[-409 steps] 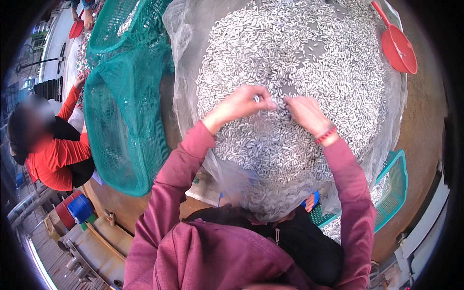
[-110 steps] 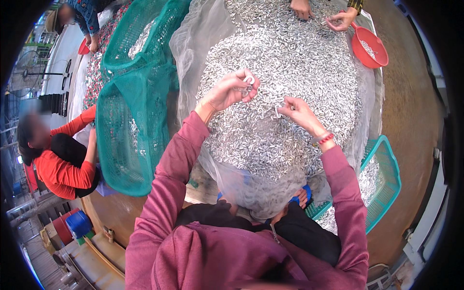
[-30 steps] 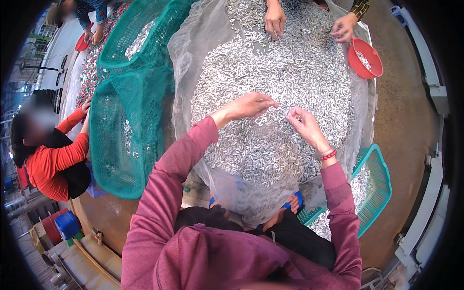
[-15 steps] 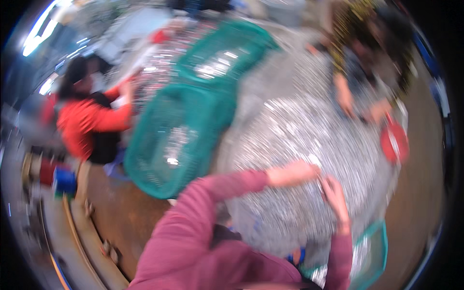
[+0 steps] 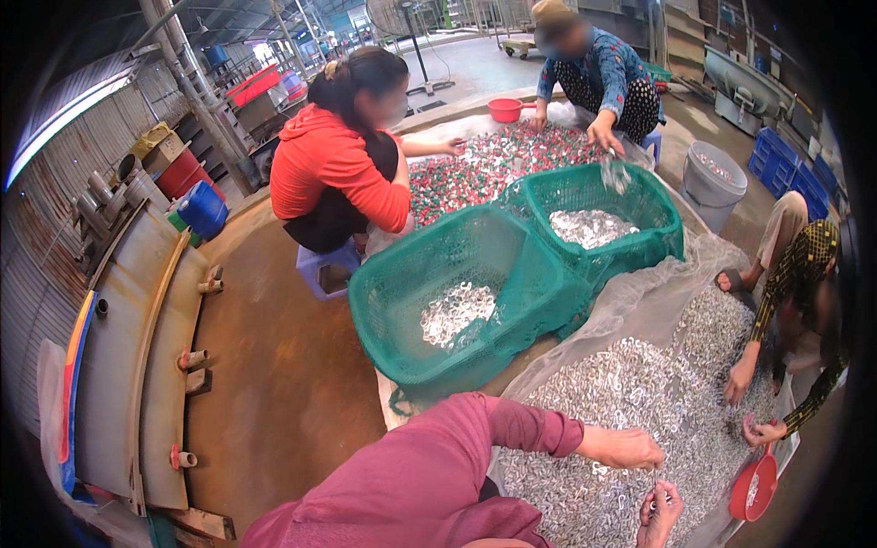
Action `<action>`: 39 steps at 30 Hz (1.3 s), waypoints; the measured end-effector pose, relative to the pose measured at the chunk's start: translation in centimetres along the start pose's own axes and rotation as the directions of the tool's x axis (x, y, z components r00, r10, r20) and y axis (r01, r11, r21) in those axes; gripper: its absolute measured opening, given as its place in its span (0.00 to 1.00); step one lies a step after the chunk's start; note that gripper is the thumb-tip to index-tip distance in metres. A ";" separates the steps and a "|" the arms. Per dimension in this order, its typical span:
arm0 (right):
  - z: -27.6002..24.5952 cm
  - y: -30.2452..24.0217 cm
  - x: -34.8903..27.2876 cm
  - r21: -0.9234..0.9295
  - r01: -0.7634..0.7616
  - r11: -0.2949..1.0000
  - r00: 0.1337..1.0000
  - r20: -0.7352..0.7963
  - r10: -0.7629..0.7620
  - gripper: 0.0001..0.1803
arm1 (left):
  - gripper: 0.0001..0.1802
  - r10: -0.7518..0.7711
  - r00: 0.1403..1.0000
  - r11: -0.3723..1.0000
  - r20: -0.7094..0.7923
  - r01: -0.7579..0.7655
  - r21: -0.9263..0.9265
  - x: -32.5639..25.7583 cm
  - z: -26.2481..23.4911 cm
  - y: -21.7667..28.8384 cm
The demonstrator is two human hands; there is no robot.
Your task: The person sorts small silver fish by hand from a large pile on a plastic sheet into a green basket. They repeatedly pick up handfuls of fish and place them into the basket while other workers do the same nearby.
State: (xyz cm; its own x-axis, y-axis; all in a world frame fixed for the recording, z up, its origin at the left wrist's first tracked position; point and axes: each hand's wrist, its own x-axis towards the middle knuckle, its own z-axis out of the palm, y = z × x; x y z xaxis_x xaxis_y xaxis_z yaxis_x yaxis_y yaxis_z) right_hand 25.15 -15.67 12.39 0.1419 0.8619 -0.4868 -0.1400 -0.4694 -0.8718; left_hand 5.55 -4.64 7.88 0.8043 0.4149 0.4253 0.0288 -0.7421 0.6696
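A wide heap of small silvery metal pieces (image 5: 585, 393), some ring- or hook-shaped, is spread over a pale sheet in front of me. Above it my left hand (image 5: 628, 448) is closed, its fingertips pinched together; whatever is between them is too small to name. Just nearer to me, my right hand (image 5: 660, 517) curls its fingers around a few of the metal pieces, palm partly up. The two hands almost touch at the fingertips. Beyond my left arm stands a green mesh basket (image 5: 402, 352) with a small pile of silvery pieces on its bottom.
A second green basket (image 5: 671, 219) adjoins the first. Behind lies a red, green and silver heap (image 5: 484, 173), worked by a person in orange (image 5: 333, 173) and one in blue (image 5: 612, 73). At right, another person's hands (image 5: 744, 374) reach over the silvery heap, near a red strainer (image 5: 766, 470).
The view has swung left and up and turned sharp, so my hands now appear lower in it. They remain close together over the heap.
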 end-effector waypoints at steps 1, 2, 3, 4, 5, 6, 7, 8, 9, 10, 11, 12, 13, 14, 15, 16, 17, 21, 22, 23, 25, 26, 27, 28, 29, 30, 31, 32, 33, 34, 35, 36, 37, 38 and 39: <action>0.1 -0.4 0.0 0.000 0.034 0.999 0.999 0.024 -0.034 0.06 | 0.05 -0.010 1.000 0.999 -0.006 0.010 -0.031 0.1 -0.4 0.3; 0.3 -0.5 0.0 0.049 0.061 0.997 0.998 -0.025 -0.060 0.05 | 0.07 0.055 0.997 0.998 -0.053 -0.055 0.013 0.1 -0.8 0.7; 0.4 -0.6 0.1 0.037 0.071 0.997 0.997 -0.015 -0.070 0.04 | 0.07 0.035 0.999 0.997 -0.019 -0.033 0.073 0.1 -1.1 1.3; 0.5 -0.5 0.1 0.024 0.077 0.997 0.997 -0.004 -0.077 0.04 | 0.07 0.040 0.999 0.989 -0.016 -0.037 0.142 0.0 -1.3 1.9; 0.5 -0.3 0.2 0.011 0.082 0.997 0.997 0.008 -0.082 0.03 | 0.07 0.015 1.000 0.976 0.014 -0.018 0.219 -0.2 -1.5 2.4; 0.6 -0.1 0.3 -0.024 0.170 0.985 0.984 -0.055 -0.171 0.03 | 0.09 0.033 0.998 0.936 0.060 -0.052 0.349 -0.4 -1.6 2.9; 0.6 0.1 0.3 -0.158 0.264 0.951 0.956 -0.084 -0.280 0.04 | 0.09 0.063 0.997 0.936 0.037 -0.072 0.343 -0.6 -1.6 3.2; 0.7 0.2 0.3 -0.294 0.344 0.892 0.916 -0.102 -0.387 0.04 | 0.09 0.048 0.998 0.935 0.038 -0.058 0.350 -0.8 -1.6 3.5; 0.7 0.2 0.3 -0.425 0.406 0.809 0.866 -0.104 -0.490 0.04 | 0.09 0.051 0.998 0.938 0.040 -0.062 0.342 -1.0 -1.4 3.6; 0.8 0.2 0.0 -0.441 0.414 0.796 0.869 -0.071 -0.490 0.08 | 0.08 0.040 0.999 0.943 0.037 -0.049 0.329 -1.1 -1.2 3.5; 0.8 -0.2 -0.1 -0.358 0.284 0.889 0.944 -0.060 -0.326 0.06 | 0.07 0.068 0.998 0.940 0.017 -0.069 0.335 -1.2 -1.0 3.4; 0.9 -0.4 -0.4 -0.257 0.187 0.948 0.973 -0.083 -0.214 0.05 | 0.06 0.126 0.992 0.948 0.003 -0.121 0.293 -1.3 -0.7 3.1; 1.0 -0.9 -0.7 -0.105 0.092 0.990 0.987 -0.120 -0.104 0.05 | 0.04 0.112 0.993 0.961 0.039 -0.118 0.248 -1.4 -0.7 2.9; 1.4 -1.0 -1.2 0.068 0.111 0.991 0.983 -0.155 -0.100 0.04 | 0.02 0.107 0.987 0.913 0.123 -0.146 0.381 -1.4 -0.7 2.5; 1.4 -1.3 -1.4 -0.015 0.047 0.999 0.997 -0.065 -0.048 0.04 | 0.05 0.131 0.988 0.970 0.076 -0.144 0.196 -1.3 -0.8 2.0; 1.3 -1.4 -1.6 -0.238 0.074 0.968 0.997 0.052 -0.063 0.05 | 0.10 0.144 0.989 0.977 0.042 -0.149 0.153 -1.4 -0.6 1.8; 1.6 -0.9 -1.4 -0.280 0.149 0.948 0.988 0.017 -0.151 0.09 | 0.13 -0.066 0.988 0.993 0.138 0.051 0.107 -1.2 -0.2 1.7; 0.4 0.5 0.4 -0.101 0.126 0.987 0.992 0.024 -0.124 0.06 | 0.10 -0.037 0.998 0.995 0.055 0.032 0.092 -0.8 0.3 2.5; -0.1 0.9 1.0 -0.054 0.072 0.996 0.996 -0.052 -0.074 0.06 | 0.10 -0.050 0.999 0.995 0.017 0.049 0.090 -0.4 0.4 2.7; -0.6 1.3 1.7 0.022 0.085 0.996 0.993 -0.084 -0.083 0.05 | 0.11 -0.086 0.996 0.992 -0.034 0.089 0.087 0.0 0.3 2.7; -1.3 2.3 2.3 0.193 0.124 0.973 0.990 -0.096 -0.107 0.05 | 0.11 -0.068 0.992 0.998 -0.104 0.068 -0.005 0.7 -0.2 2.3; -1.7 2.7 2.6 0.288 0.152 0.945 0.988 -0.079 -0.135 0.06 | 0.04 -0.154 0.980 0.981 -0.124 0.136 -0.140 0.9 -0.4 2.0; -2.3 3.1 2.9 0.383 0.193 0.903 0.981 -0.048 -0.189 0.07 | 0.05 -0.199 0.978 0.949 -0.059 0.177 -0.260 1.2 -0.8 1.3; -2.8 3.4 3.0 0.476 0.163 0.864 0.981 0.017 -0.195 0.06 | 0.06 -0.352 0.932 0.743 0.087 0.335 -0.580 1.1 -1.3 0.7; -3.5 3.7 2.9 0.540 0.136 0.831 0.976 0.068 -0.205 0.07 | 0.07 -0.435 0.862 0.422 0.261 0.451 -0.786 0.9 -1.8 0.1; -4.1 4.0 2.7 0.603 0.116 0.789 0.964 0.122 -0.235 0.07 | 0.10 -0.420 0.859 0.328 0.292 0.444 -0.834 0.7 -1.9 -0.5; -4.7 4.2 2.5 0.667 0.101 0.738 0.948 0.160 -0.275 0.08 | 0.13 -0.417 0.856 0.233 0.307 0.427 -0.874 0.3 -2.0 -1.2; -5.1 4.5 2.4 0.688 0.092 0.720 0.935 0.190 -0.300 0.09 | 0.15 -0.412 0.851 0.133 0.325 0.410 -0.902 -0.1 -1.9 -1.9; -5.5 4.7 2.3 0.654 0.064 0.754 0.948 0.197 -0.251 0.10 | 0.16 -0.434 0.821 0.102 0.370 0.453 -0.886 -0.5 -1.6 -2.7; -5.9 4.9 2.3 0.623 0.041 0.782 0.961 0.189 -0.201 0.10 | 0.18 -0.453 0.788 0.067 0.417 0.496 -0.866 -0.9 -1.1 -3.6; -6.2 5.3 2.4 0.579 0.014 0.815 0.973 0.182 -0.146 0.10 | 0.19 -0.468 0.752 0.028 0.464 0.538 -0.843 -1.4 -0.4 -4.4; -6.3 5.9 2.5 0.548 -0.003 0.837 0.974 0.192 -0.122 0.10 | 0.19 -0.465 0.716 0.006 0.521 0.591 -0.807 -1.9 0.4 -5.3; -6.5 6.6 2.9 0.356 -0.031 0.934 0.984 0.173 -0.033 0.09 | 0.14 -0.522 0.625 0.017 0.581 0.688 -0.725 -2.4 1.4 -6.2; -6.3 7.5 3.6 0.156 -0.065 0.986 0.988 0.146 0.042 0.09 | 0.12 -0.570 0.568 0.109 0.594 0.769 -0.630 -3.0 2.5 -6.9; -6.2 8.5 4.3 -0.015 -0.063 0.998 0.990 0.123 0.064 0.08 | 0.12 -0.614 0.537 0.201 0.578 0.815 -0.544 -3.6 3.7 -7.7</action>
State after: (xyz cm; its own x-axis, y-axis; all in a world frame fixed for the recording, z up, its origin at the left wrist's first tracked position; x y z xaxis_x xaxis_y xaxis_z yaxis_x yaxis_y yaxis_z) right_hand 30.65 -17.18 2.52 0.0108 0.8471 -0.5313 -0.1339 -0.5253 -0.8403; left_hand 4.64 -2.32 -1.03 0.7575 0.3746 -0.5346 0.3381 0.4755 0.8122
